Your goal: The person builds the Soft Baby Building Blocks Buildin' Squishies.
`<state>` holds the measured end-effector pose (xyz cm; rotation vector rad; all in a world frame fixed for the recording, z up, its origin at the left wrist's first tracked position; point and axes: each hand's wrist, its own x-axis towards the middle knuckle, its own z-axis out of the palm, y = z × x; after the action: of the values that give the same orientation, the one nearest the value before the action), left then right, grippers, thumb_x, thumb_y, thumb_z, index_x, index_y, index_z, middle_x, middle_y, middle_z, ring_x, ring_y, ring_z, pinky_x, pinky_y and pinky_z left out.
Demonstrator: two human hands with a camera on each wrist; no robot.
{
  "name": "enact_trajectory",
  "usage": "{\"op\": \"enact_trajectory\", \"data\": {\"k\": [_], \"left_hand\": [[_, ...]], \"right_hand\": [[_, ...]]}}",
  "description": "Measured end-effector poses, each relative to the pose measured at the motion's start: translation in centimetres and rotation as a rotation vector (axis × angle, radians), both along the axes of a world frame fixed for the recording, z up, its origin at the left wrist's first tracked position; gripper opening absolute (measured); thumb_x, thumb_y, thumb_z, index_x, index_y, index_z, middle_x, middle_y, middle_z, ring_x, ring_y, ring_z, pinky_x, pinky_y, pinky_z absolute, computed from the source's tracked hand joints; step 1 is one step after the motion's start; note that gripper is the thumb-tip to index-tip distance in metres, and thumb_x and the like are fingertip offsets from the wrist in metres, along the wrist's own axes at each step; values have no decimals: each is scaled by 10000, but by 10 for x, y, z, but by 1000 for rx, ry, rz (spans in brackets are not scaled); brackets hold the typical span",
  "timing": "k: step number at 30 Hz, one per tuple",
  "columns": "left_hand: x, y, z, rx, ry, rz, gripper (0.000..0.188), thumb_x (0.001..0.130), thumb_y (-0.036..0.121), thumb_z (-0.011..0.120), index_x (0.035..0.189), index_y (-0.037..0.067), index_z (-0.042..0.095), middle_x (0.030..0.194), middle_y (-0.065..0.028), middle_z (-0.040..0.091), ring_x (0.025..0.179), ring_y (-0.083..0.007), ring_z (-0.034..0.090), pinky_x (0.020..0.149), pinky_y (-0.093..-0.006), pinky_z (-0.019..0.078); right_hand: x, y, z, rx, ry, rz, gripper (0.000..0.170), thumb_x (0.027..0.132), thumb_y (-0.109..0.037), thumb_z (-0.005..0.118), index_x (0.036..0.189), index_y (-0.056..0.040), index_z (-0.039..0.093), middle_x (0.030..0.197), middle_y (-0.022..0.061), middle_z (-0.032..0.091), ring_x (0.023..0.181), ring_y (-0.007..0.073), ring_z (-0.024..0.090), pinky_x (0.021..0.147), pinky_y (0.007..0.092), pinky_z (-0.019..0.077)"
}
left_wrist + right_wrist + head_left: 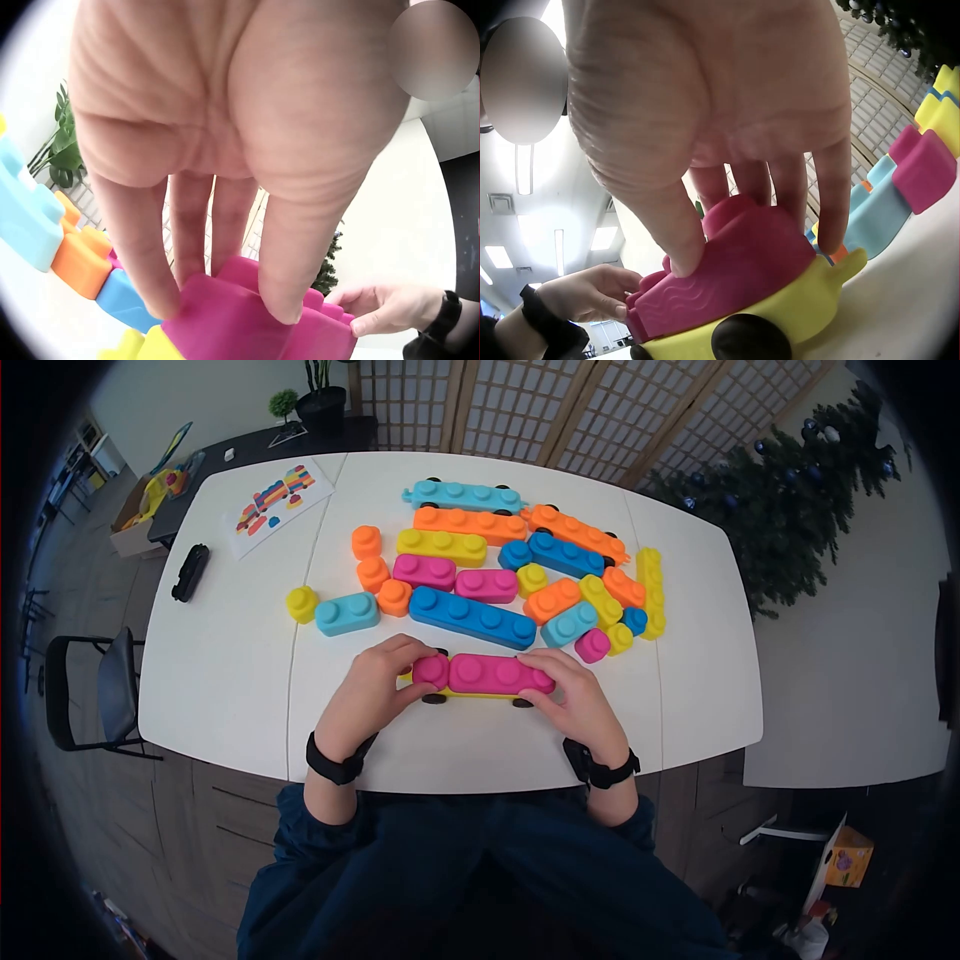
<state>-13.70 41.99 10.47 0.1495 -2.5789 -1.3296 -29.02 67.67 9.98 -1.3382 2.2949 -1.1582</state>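
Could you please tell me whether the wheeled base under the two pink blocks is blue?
No, the wheeled base is yellow, as the right wrist view shows beneath the pink blocks.

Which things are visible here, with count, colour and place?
Table: 1, white, centre
Wheeled base: 1, yellow, table front
Mounted blocks: 2, pink, on it
Other bases: 2, turquoise, orange, table back
Loose blocks: about 21, mixed, middle
Sheet: 1, white, table's left
Object: 1, black, beside sheet
Chair: 1, black, left
Screen: 1, pale, behind
Tree: 1, green, right
Plants: 2, green, behind
Wristbands: 2, black, wrists
Left hand, right hand: 2, bare, holding mounted blocks
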Motion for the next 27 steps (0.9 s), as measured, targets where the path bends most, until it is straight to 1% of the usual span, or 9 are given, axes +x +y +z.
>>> {"op": "enact_trajectory", "data": {"k": [6,10,16,18,19,21,25,27], "left_hand": [[-1,2,3,0,-34,11,332,784,38,819,1098,26,714,1066,-131,709,955,-335,697,857,-378,569],[0,3,2,16,-22,17,339,782,40,820,1103,27,711,1073,-129,708,965,-341,692,865,-378,567],[3,3,0,0,-13,34,353,783,45,818,1116,30,703,1085,-134,706,979,-352,685,874,-384,559],[2,4,0,-24,-18,37,350,784,48,817,1114,29,701,1086,-139,706,977,-357,684,871,-386,559],[2,4,1,-24,-16,36,350,784,48,817,1114,29,701,1086,-139,706,977,-357,684,871,-386,559],[3,3,2,-76,-41,24,365,796,41,824,1135,34,691,1110,-124,701,988,-311,693,875,-355,585],[4,-9,5,-113,-25,-19,399,798,54,832,1172,49,693,1133,-116,705,1006,-287,694,875,-353,579],[10,-29,8,95,-21,111,459,806,80,838,1238,66,683,1162,-105,709,1021,-257,693,885,-366,566]], "right_hand": [[4,-2,0,66,117,-39,414,839,-131,788,1234,-95,668,1233,94,669,1095,309,655,910,366,550],[5,-1,-2,50,108,-48,417,840,-125,783,1238,-89,663,1231,92,670,1101,307,652,912,364,549],[8,-1,3,66,82,-34,425,865,-136,772,1265,-79,643,1251,119,664,1120,330,650,933,374,543],[9,1,8,46,90,-79,415,888,-147,762,1273,-65,631,1239,146,665,1104,350,657,939,384,539],[8,3,8,46,91,-81,415,888,-147,762,1273,-65,631,1239,146,665,1104,350,657,939,384,539],[9,7,4,-2,47,-166,390,904,-144,750,1260,-44,623,1197,165,676,1075,363,668,928,385,539],[7,11,-3,-32,16,-149,365,913,-132,740,1242,-31,619,1159,180,684,1066,367,673,917,386,538],[8,11,-5,-30,5,-167,342,917,-122,736,1224,-28,618,1143,182,687,1050,369,678,903,387,540]]}}
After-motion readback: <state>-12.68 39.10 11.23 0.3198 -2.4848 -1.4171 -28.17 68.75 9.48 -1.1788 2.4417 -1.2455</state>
